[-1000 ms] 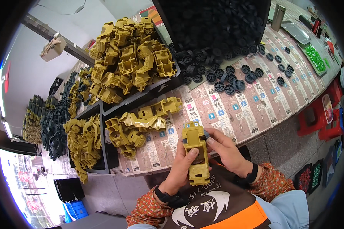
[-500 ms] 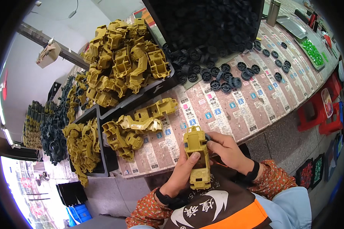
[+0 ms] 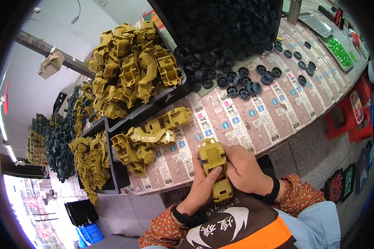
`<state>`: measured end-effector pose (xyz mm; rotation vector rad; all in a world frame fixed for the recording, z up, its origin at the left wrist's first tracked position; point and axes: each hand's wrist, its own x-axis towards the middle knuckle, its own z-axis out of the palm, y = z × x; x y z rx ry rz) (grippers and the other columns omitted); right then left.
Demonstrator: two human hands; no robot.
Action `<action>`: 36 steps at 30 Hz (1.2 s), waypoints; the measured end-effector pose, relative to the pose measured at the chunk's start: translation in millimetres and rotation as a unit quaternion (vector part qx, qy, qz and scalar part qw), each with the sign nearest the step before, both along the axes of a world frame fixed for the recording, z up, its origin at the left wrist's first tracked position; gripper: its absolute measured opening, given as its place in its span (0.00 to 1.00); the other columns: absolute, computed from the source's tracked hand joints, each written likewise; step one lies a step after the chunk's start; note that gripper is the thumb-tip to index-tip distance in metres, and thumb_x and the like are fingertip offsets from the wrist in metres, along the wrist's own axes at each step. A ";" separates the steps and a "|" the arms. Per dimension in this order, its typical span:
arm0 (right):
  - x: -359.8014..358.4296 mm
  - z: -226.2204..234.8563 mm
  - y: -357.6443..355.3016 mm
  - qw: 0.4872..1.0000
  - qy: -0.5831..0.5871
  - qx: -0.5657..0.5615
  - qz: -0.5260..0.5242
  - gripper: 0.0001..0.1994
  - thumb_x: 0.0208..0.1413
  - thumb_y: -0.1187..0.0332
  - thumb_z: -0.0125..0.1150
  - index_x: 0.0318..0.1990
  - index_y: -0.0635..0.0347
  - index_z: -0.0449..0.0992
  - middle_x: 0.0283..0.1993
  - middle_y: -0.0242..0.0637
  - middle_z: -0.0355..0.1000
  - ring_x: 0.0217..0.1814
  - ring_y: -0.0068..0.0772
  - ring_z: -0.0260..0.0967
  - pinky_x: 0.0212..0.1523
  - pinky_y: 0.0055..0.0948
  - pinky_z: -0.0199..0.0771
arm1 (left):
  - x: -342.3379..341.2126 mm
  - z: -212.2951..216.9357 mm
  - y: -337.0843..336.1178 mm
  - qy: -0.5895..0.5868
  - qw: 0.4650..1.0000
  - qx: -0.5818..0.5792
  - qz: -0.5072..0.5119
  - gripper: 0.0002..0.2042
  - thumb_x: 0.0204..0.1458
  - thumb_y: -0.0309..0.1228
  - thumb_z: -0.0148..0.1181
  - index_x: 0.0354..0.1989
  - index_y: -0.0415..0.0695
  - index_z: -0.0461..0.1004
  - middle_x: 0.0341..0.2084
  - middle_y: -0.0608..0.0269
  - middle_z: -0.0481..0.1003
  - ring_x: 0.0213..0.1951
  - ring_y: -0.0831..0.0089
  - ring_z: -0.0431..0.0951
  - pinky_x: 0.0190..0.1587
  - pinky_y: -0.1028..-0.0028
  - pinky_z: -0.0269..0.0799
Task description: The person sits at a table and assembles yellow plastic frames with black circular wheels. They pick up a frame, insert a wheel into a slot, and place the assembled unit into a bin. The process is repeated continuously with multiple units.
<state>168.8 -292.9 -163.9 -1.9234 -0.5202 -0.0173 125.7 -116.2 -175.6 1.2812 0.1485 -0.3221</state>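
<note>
A mustard-yellow plastic toy truck body (image 3: 214, 155) is held up in front of me, just off the table's near edge. My left hand (image 3: 200, 187) is closed around its left side, the thumb lying across its middle. Against its right side press the curled fingers of my right hand (image 3: 248, 171), closed on the body. Dark wheel-like parts show at the front sides of the body. Whether a loose wheel sits under my right fingers is hidden. Closest on the table lies a small group of similar yellow bodies (image 3: 151, 137).
A black crate (image 3: 153, 101) heaped with yellow bodies stands at the left, beside a smaller filled black bin (image 3: 119, 174). Black wheels (image 3: 244, 93) spill from a large dark container (image 3: 224, 25). Far right are a tray of green pieces (image 3: 338, 53) and red stools (image 3: 340, 120).
My right hand has shifted along the toy truck body, covering the dark wheel that showed at its fingertips. The body has tilted slightly. The view has moved a little.
</note>
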 end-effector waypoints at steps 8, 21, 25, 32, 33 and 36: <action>-1.7 5.8 -10.2 0.987 -0.083 -0.132 0.035 0.34 0.35 0.70 0.58 0.54 0.84 0.71 0.37 0.51 0.68 0.40 0.54 0.68 0.38 0.44 0.74 | -7.1 -12.9 3.2 -0.017 0.997 0.036 -0.066 0.30 0.69 0.27 0.51 0.72 0.45 0.40 0.61 0.57 0.63 0.63 0.71 0.66 0.66 0.68 0.63; 131.7 5.4 -73.4 0.970 -0.116 -0.169 -0.133 0.17 0.55 0.72 0.62 0.53 0.61 0.77 0.44 0.52 0.75 0.50 0.52 0.74 0.52 0.46 0.75 | 23.0 29.6 14.6 0.116 0.978 -0.173 0.033 0.20 0.66 0.37 0.59 0.59 0.41 0.62 0.40 0.51 0.78 0.42 0.54 0.85 0.44 0.55 0.86; 164.6 -16.9 -104.6 0.919 -0.130 -0.338 -0.153 0.24 0.52 0.75 0.66 0.58 0.62 0.71 0.49 0.50 0.68 0.54 0.57 0.68 0.55 0.48 0.72 | 33.3 32.9 23.7 0.083 0.973 -0.205 0.069 0.18 0.65 0.33 0.59 0.57 0.39 0.64 0.42 0.51 0.77 0.46 0.55 0.84 0.47 0.57 0.85; 122.7 5.5 -83.0 0.978 -0.039 -0.169 -0.114 0.25 0.53 0.75 0.66 0.61 0.60 0.70 0.49 0.46 0.71 0.47 0.45 0.73 0.47 0.38 0.76 | 33.4 24.2 28.9 0.096 0.963 -0.205 0.146 0.17 0.65 0.34 0.61 0.56 0.42 0.64 0.40 0.46 0.79 0.37 0.63 0.84 0.40 0.62 0.85; 105.5 12.9 -68.4 0.989 0.041 -0.112 -0.085 0.26 0.54 0.75 0.65 0.61 0.60 0.70 0.49 0.45 0.72 0.45 0.41 0.74 0.46 0.36 0.77 | 32.6 21.9 30.0 0.090 0.964 -0.200 0.153 0.18 0.65 0.35 0.61 0.57 0.43 0.64 0.40 0.46 0.80 0.38 0.64 0.84 0.40 0.63 0.85; 55.7 15.8 -36.4 0.976 0.191 0.024 0.104 0.25 0.57 0.74 0.66 0.62 0.59 0.70 0.50 0.40 0.74 0.43 0.30 0.75 0.45 0.31 0.78 | 34.5 22.9 29.1 0.071 0.968 -0.174 0.164 0.19 0.65 0.36 0.62 0.57 0.42 0.65 0.39 0.47 0.80 0.37 0.64 0.84 0.40 0.65 0.85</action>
